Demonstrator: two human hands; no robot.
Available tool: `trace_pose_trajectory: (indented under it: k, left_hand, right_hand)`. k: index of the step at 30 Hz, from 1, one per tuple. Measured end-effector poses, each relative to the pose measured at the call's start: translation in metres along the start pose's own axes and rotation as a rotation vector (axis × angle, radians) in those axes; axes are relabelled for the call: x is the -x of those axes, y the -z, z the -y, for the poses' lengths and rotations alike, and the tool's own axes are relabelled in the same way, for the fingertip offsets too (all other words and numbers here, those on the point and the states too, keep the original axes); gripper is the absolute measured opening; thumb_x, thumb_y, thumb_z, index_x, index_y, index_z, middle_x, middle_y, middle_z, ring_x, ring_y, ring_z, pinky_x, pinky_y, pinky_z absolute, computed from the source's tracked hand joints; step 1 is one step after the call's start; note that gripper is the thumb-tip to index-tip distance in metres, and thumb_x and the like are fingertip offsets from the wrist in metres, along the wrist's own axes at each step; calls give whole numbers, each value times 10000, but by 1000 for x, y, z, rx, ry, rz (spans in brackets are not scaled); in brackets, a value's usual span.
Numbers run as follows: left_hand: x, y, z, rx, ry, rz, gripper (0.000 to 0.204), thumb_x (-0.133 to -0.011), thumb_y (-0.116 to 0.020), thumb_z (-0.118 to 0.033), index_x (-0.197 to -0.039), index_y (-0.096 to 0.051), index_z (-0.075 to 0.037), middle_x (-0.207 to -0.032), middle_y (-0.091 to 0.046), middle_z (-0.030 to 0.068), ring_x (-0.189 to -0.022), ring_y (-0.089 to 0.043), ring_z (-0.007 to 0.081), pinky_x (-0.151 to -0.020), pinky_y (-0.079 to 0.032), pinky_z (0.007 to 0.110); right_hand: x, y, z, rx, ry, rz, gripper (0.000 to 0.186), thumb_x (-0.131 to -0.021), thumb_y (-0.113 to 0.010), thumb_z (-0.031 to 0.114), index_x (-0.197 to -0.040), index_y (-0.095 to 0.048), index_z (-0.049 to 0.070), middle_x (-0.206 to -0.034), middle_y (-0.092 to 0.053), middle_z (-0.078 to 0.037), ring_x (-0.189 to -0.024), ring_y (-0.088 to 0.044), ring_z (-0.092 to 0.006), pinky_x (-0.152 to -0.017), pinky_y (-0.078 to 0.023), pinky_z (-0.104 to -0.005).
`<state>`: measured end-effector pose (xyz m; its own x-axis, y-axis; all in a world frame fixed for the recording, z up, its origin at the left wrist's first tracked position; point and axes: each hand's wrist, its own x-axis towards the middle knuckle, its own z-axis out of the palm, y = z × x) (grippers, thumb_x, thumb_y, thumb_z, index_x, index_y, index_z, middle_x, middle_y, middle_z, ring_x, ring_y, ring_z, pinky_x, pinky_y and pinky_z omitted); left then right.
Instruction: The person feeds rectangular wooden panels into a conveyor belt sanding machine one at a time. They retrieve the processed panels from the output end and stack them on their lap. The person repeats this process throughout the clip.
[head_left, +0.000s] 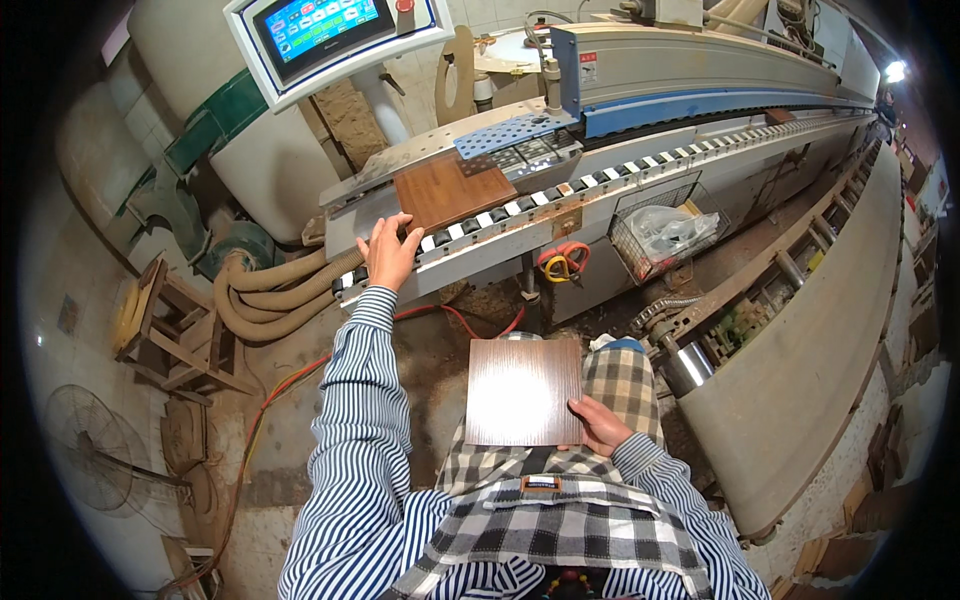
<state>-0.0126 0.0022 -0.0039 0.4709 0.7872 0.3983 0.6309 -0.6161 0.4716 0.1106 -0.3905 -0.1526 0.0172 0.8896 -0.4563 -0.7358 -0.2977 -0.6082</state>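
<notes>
My left hand (392,252) reaches out to the near end of a long edge-banding machine's conveyor (455,237), fingers apart and holding nothing. Its fingertips are at the near left corner of a brown wood-grain board (455,188); whether they press on it I cannot tell. That board lies flat on the machine's infeed, beside the row of black and white track pads. Over my lap, my right hand (601,425) grips a second, squarish brown panel (524,392) by its lower right edge. Light glares off the panel's face.
A control screen (322,30) stands at the upper left. Ribbed hoses (270,300) and a wooden stool (180,325) are at left. A wire basket (670,230) and red and yellow tape rolls (564,262) hang on the machine's side. A belt conveyor (790,400) runs along the right.
</notes>
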Motion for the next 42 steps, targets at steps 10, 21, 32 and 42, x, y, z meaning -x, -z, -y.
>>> trace_pose_trajectory:
  k: [10, 21, 32, 42]
  left_hand:
    - [-20, -43, -71, -60, -110, 4, 338, -854, -618, -366, -1078, -557, -120, -1070, -645, 83, -1296, -395, 341, -1082, -94, 627]
    - [-52, -112, -142, 69, -209, 52, 261, -858, -623, -279, -1006, -505, -100, -1093, -588, 142, -1230, -434, 341, -1090, -156, 577]
    - [84, -60, -111, 524, -415, 57, 266, -899, -539, -125, -1148, -557, -31, -1193, -579, 145, -1178, -499, 327, -996, -389, 388]
    - [311, -33, 31, 758, 532, 502, 328, -974, -485, -278, -1142, -493, 4, -803, -591, 45, -686, -537, 98, -654, -469, 261]
  right_hand:
    - [0, 3, 0, -25, 9, 34, 435, -1001, -403, 283, -1327, -317, 8, -1184, -542, -139, -923, -646, -206, -682, -609, -370]
    - [1, 6, -1, -54, 17, 41, 460, -1010, -350, 312, -1341, -305, -4, -1185, -553, -157, -928, -647, -240, -698, -599, -399]
    - [-4, 18, -9, -150, 83, 105, 443, -1024, -279, 283, -1360, -303, -5, -1224, -541, -173, -997, -632, -289, -778, -577, -467]
    - [-4, 8, -5, 4, 25, 18, 427, -1024, -297, 287, -1346, -330, 8, -1187, -557, -148, -955, -649, -251, -732, -601, -413]
